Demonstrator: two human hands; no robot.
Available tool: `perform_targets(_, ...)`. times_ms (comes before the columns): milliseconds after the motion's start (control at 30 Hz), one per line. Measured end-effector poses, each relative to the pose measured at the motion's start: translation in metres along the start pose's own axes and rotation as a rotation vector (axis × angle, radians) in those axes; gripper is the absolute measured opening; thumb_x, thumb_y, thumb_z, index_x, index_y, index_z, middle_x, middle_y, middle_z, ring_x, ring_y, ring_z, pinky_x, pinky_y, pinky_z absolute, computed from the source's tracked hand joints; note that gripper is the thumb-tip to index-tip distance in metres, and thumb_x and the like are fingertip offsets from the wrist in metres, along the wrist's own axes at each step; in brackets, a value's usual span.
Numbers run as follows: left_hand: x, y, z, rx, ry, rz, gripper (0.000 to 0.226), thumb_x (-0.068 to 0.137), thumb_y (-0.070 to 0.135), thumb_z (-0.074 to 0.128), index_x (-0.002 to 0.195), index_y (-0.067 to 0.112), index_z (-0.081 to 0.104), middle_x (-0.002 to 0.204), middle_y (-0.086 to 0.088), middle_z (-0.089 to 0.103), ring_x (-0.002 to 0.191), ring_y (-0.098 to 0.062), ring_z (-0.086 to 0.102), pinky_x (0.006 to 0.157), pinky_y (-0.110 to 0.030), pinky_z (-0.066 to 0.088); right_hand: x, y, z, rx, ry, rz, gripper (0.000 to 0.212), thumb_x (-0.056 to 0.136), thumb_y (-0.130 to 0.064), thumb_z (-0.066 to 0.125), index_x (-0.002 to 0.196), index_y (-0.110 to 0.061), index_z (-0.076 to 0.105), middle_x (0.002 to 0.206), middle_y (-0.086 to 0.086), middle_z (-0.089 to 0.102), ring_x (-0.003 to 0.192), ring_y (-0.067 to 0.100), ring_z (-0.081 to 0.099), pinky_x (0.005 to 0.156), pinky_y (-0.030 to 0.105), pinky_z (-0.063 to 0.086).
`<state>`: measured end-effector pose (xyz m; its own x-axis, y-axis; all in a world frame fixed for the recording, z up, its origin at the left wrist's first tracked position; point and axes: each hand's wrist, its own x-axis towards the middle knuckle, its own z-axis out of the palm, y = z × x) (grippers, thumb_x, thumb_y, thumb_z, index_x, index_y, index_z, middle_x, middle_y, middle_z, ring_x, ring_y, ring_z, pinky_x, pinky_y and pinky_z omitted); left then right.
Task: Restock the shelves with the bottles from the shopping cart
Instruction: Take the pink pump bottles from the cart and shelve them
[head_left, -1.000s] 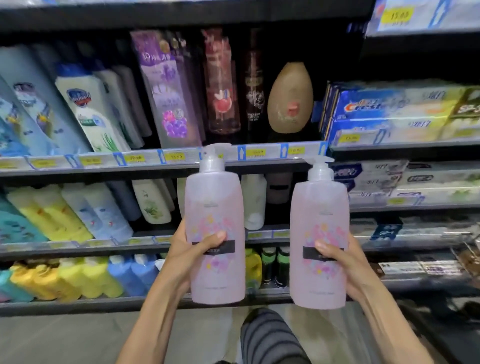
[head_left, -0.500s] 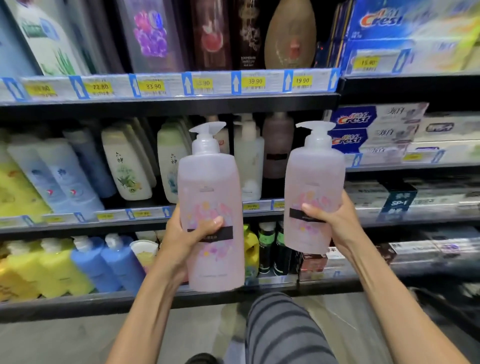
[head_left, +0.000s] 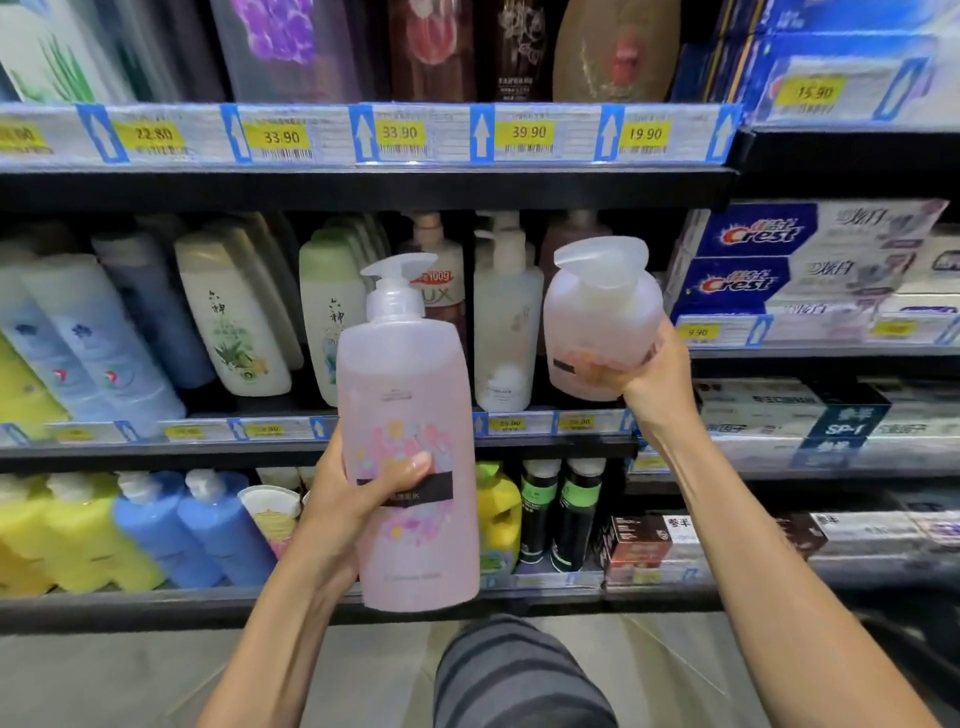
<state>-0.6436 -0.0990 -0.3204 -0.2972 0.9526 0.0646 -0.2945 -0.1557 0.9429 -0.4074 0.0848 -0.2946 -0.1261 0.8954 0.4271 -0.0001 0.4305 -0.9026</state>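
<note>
Before the dark store shelves (head_left: 363, 189), the person holds one pink pump bottle in each hand. The left hand (head_left: 358, 499) grips the left pink bottle (head_left: 410, 452) around its lower half; the thumb lies across the black label band and the other fingers are hidden behind the bottle. This bottle stands upright, in the air in front of the shelf edge, and its bottom covers part of the lowest shelf rail.

The right hand (head_left: 641, 371) grips the right pink bottle (head_left: 602, 322) from below and from the side, with fingers curled around its body. This bottle is tilted, its pump top leaning toward the viewer, so the label is almost not visible and the lower part is covered by the fingers. It is at the middle shelf, just beside a white pump bottle (head_left: 506, 322) that stands to the left of the hand. I cannot tell if its base already touches the shelf.

Behind the left hand, a small cup-like pack (head_left: 270, 512) is half hidden. Right of the right hand are toothpaste boxes (head_left: 779, 260), blurred at the frame edge. The price tags (head_left: 529, 132) above are readable; the lower ones are too blurred. A striped knee (head_left: 514, 670) shows between the arms, cut by the frame bottom.
</note>
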Motion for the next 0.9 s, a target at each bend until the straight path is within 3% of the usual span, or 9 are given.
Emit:
perform_targets(167,0.012,-0.004,0.002,0.007,0.003,-0.019,0.057,0.061,0.012,0.075,0.114,0.01,0.057,0.092,-0.007,0.073,0.08,-0.021,0.071,0.06,-0.031,0.056,0.016,0.028,0.006,-0.012,0.054,0.058,0.069,0.056,-0.002,0.09,0.108,-0.034,0.056,0.105,-0.014,0.065,0.094,-0.011,0.061,0.071,0.01,0.052)
perform_targets(300,0.023,-0.005,0.012,0.033,-0.02,0.003,0.064,0.056,0.013,0.082,0.114,0.012,0.057,0.096,-0.007,0.073,0.083,-0.02,0.071,0.062,-0.029,0.056,0.022,0.049,0.006,0.028,0.086,0.164,0.067,0.063,-0.005,0.087,0.119,-0.016,0.053,0.112,0.001,0.065,0.103,0.01,0.062,0.085,0.026,0.053)
perform_targets(433,0.033,-0.006,0.024,0.053,-0.033,0.021,0.068,0.046,0.026,0.085,0.108,0.016,0.059,0.093,-0.003,0.074,0.081,-0.015,0.071,0.061,-0.026,0.055,0.033,0.055,0.009,0.025,0.093,0.205,0.063,0.066,-0.008,0.086,0.117,-0.016,0.052,0.107,-0.006,0.064,0.098,0.003,0.062,0.088,0.024,0.053)
perform_targets(533,0.038,-0.008,0.031,0.038,-0.034,0.009,0.085,0.035,0.035,0.095,0.11,0.015,0.058,0.092,-0.002,0.073,0.08,-0.015,0.071,0.062,-0.026,0.055,0.039,0.056,0.012,-0.02,0.098,0.181,0.065,0.067,-0.009,0.086,0.119,-0.018,0.048,0.107,-0.006,0.062,0.101,0.006,0.062,0.087,0.02,0.05)
perform_targets(600,0.041,-0.009,0.034,0.031,-0.035,0.007,0.089,0.03,0.043,0.096,0.107,0.018,0.06,0.092,-0.001,0.074,0.081,-0.014,0.071,0.062,-0.025,0.055,0.043,0.058,0.012,-0.058,0.084,0.167,0.066,0.069,-0.009,0.085,0.124,-0.015,0.048,0.108,-0.003,0.063,0.099,0.008,0.063,0.089,0.025,0.051)
perform_targets(767,0.042,-0.013,0.038,0.035,-0.042,-0.01,0.094,0.029,0.042,0.095,0.111,0.017,0.058,0.095,-0.003,0.074,0.084,-0.016,0.071,0.064,-0.026,0.056,0.046,0.061,0.016,-0.117,0.099,0.126,0.072,0.075,-0.014,0.082,0.136,-0.008,0.044,0.117,0.006,0.063,0.108,0.02,0.061,0.095,0.034,0.05)
perform_targets(900,0.04,-0.017,0.038,0.052,-0.058,-0.015,0.096,0.03,0.041,0.095,0.114,0.014,0.057,0.098,-0.006,0.073,0.087,-0.019,0.07,0.066,-0.029,0.056,0.049,0.063,0.018,-0.151,0.121,0.107,0.075,0.078,-0.014,0.079,0.141,-0.008,0.04,0.125,0.012,0.061,0.114,0.024,0.059,0.096,0.032,0.049)
